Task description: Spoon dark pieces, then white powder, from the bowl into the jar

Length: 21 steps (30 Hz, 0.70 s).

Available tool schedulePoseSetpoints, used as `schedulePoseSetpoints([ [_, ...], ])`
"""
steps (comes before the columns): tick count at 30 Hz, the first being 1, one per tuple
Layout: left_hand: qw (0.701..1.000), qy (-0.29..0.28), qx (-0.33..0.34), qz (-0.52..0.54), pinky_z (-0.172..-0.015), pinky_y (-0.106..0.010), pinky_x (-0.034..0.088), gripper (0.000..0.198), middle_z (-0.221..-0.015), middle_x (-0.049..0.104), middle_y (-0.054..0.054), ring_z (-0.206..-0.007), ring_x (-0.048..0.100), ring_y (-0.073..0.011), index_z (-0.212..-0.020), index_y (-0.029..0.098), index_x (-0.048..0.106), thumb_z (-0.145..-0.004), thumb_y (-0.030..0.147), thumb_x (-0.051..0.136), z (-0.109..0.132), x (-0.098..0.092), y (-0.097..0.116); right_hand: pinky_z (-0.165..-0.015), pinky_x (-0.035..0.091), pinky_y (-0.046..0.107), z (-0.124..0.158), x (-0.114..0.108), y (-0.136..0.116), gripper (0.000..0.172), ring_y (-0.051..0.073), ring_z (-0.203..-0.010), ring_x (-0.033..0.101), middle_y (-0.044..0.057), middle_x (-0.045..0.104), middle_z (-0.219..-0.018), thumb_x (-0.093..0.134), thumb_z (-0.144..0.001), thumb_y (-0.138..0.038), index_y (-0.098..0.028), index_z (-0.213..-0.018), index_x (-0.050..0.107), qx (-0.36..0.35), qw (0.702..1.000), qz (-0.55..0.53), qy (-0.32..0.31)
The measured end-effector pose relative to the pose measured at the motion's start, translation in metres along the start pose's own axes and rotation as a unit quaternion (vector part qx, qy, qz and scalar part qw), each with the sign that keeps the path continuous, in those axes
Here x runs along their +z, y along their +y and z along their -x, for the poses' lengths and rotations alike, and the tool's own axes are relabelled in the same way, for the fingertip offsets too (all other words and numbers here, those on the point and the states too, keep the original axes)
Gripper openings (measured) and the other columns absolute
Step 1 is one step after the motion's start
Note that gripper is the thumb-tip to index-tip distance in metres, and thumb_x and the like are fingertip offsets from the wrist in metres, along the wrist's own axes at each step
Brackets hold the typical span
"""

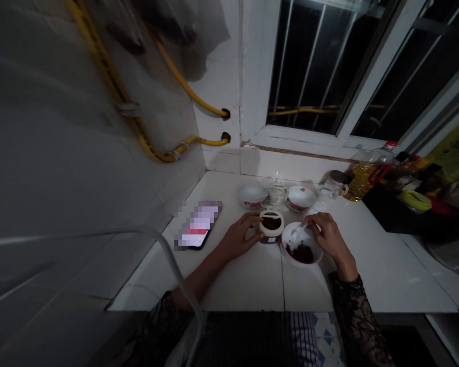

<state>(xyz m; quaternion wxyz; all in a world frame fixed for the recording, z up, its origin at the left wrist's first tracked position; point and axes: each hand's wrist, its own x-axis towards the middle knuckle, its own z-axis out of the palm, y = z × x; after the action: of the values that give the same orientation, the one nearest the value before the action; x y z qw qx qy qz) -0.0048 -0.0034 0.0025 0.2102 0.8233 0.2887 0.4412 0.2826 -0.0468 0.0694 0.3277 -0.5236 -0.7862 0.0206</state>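
My left hand (239, 237) is closed on the side of a small jar (271, 237) with a pale rim and dark contents. Thumb and fingers press against the jar, which stands upright on the counter. Just right of it, a white bowl (316, 256) with a pink rim holds a heap of dark crumbly stuff (301, 252). My right hand (327, 234) pinches a white spoon (299, 232) over the bowl's upper part. The spoon's handle is partly hidden by my fingers, and whether its tip touches the bowl I cannot tell.
Behind the jar stand two bowls (251, 196) (301, 198) with a clear container (276, 196) between them. A lit phone (201, 225) lies at left. Toward the back right are a mug (337, 182), an oil bottle (361, 178) and a dark condiment box (386, 206). A pale cable (172, 255) crosses in front.
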Motion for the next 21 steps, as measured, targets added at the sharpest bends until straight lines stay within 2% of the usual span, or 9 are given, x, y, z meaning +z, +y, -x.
schedulePoseSetpoints([
  [7,1.000,-0.002,-0.008,0.001,-0.084,-0.038,0.060,0.032,-0.126,0.058,-0.012,-0.113,0.062,-0.0232,-0.120,0.024,0.053,-0.090,0.032,0.061,0.000,0.000,0.000,-0.083,0.044,0.037,0.002,0.003,-0.009,0.024,0.021,-0.078,0.062,0.003,0.069,-0.073,0.046,-0.086,-0.014,-0.023,-0.084,0.068,0.014,0.994,-0.077,-0.077],
  [12,1.000,0.003,-0.005,-0.007,-0.084,-0.038,0.059,0.032,-0.126,0.058,-0.011,-0.114,0.062,-0.0235,-0.119,0.024,0.053,-0.089,0.031,0.061,0.001,0.001,-0.001,-0.080,0.045,0.036,0.005,0.001,-0.003,0.021,0.022,-0.080,0.060,0.004,0.068,-0.072,0.050,-0.082,-0.017,-0.023,-0.082,0.071,0.051,0.994,-0.075,-0.060],
  [18,1.000,0.003,0.002,-0.005,-0.084,-0.038,0.060,0.031,-0.126,0.058,-0.012,-0.114,0.062,-0.0238,-0.119,0.024,0.053,-0.090,0.031,0.061,0.001,0.001,-0.001,-0.078,0.045,0.035,0.004,0.006,-0.006,0.020,0.021,-0.077,0.061,0.004,0.069,-0.070,0.051,-0.080,-0.018,-0.022,-0.076,0.071,0.063,0.983,-0.133,-0.107],
  [21,1.000,0.001,0.001,-0.003,-0.084,-0.038,0.060,0.032,-0.125,0.058,-0.011,-0.114,0.062,-0.0236,-0.120,0.024,0.052,-0.090,0.030,0.061,0.001,0.000,0.000,-0.076,0.045,0.034,0.003,0.007,-0.012,0.019,0.021,-0.075,0.061,0.003,0.066,-0.063,0.051,-0.080,-0.024,-0.022,-0.073,0.069,0.100,0.974,-0.177,-0.103],
])
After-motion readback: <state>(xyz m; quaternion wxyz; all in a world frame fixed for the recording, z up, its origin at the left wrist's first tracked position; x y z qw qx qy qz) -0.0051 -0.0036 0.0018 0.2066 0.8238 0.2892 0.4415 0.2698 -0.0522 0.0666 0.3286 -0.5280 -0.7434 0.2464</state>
